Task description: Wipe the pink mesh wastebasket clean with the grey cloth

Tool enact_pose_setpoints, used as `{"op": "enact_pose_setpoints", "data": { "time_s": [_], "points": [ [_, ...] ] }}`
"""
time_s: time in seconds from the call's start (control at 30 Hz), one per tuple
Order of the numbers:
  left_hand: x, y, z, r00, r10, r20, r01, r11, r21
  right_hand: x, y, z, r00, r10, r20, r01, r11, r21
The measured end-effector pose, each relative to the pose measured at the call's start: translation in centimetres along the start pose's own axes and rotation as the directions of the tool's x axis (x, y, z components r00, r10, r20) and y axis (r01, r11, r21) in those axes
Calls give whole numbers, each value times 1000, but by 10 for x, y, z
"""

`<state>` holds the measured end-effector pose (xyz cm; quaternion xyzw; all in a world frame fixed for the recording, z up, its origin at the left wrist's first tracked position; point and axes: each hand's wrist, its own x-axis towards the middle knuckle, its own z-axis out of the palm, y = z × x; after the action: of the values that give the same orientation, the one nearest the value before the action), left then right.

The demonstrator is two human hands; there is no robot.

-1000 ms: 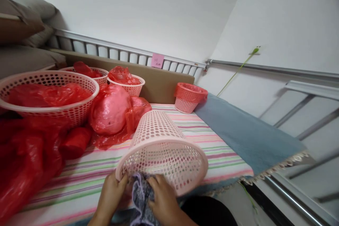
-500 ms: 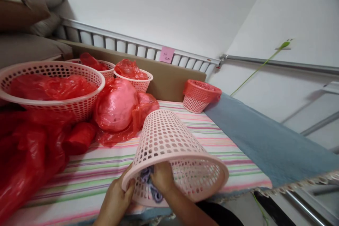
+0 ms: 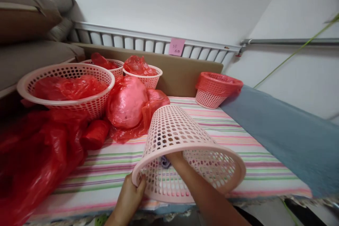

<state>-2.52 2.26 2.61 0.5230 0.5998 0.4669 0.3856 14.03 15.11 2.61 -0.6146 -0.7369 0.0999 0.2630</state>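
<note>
A pale pink perforated plastic basket [image 3: 180,127] lies on its side on the striped cloth, its mouth turned toward me. My left hand [image 3: 134,187] is closed round the left part of its rim, thumb on the inner side. My right hand [image 3: 174,156] reaches deep inside the basket, its fingers mostly hidden behind the rim and wall. Against it is a crumpled purple-grey patterned cloth [image 3: 165,162], of which only a small part shows.
Red plastic bags fill a large pink basket [image 3: 66,102] and two smaller ones behind it. A stuffed red bag [image 3: 129,102] and a red roll [image 3: 96,134] lie left. A bag-lined basket [image 3: 212,100] stands at the back right, before a brown board [image 3: 182,74].
My right hand has pushed deeper into the basket with the purple-grey cloth, so less of both shows. My left hand stays on the rim. The view has shifted slightly.
</note>
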Motion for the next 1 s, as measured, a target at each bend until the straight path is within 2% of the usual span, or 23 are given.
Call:
{"op": "enact_pose_setpoints", "data": {
  "time_s": [0.1, 0.17, 0.27, 0.33, 0.43, 0.5, 0.57, 0.7, 0.8, 0.9, 1.0],
  "points": [
    [1, -3, 3, 999, 31, -33, -31, 999, 20, -51, -8, -5, 997, 11, 71, 1, 984, -177],
    [1, -3, 4, 997, 68, -24, -67, 997, 37, -92, -12, -9, 992, 23, 124, 6, 972, -234],
    [0, -1, 4, 985, 170, -33, -167, 983, 76, -132, -16, -16, 986, 43, 163, -16, 987, -163],
    [-1, 0, 2, 966, 245, -79, -236, 966, 109, -139, -18, -21, 989, 43, 145, -29, 994, -102],
    [-3, 4, -3, 943, 283, -173, -262, 955, 136, -128, -18, -25, 996, 47, 79, -40, 995, -92],
    [-3, 8, -4, 943, 249, -220, -230, 967, 112, -120, -17, -24, 996, 52, 67, -43, 991, -125],
    [-4, 10, -2, 957, 192, -219, -182, 981, 65, -115, -14, -21, 995, 50, 81, -36, 986, -163],
    [-7, 3, 12, 996, 27, -87, -29, 999, -19, -114, -8, -16, 993, 12, 117, 13, 978, -209],
    [-12, -13, 20, 998, -51, 34, 55, 994, -94, -100, -2, -13, 994, -16, 111, 43, 969, -243],
    [-15, -24, 23, 995, -37, 89, 50, 988, -148, -63, 2, -10, 996, -66, 65, 79, 972, -222],
    [-16, -26, 23, 996, -21, 85, 34, 987, -157, -16, 7, -9, 998, -50, -32, 46, 994, -99]
  ]
}}
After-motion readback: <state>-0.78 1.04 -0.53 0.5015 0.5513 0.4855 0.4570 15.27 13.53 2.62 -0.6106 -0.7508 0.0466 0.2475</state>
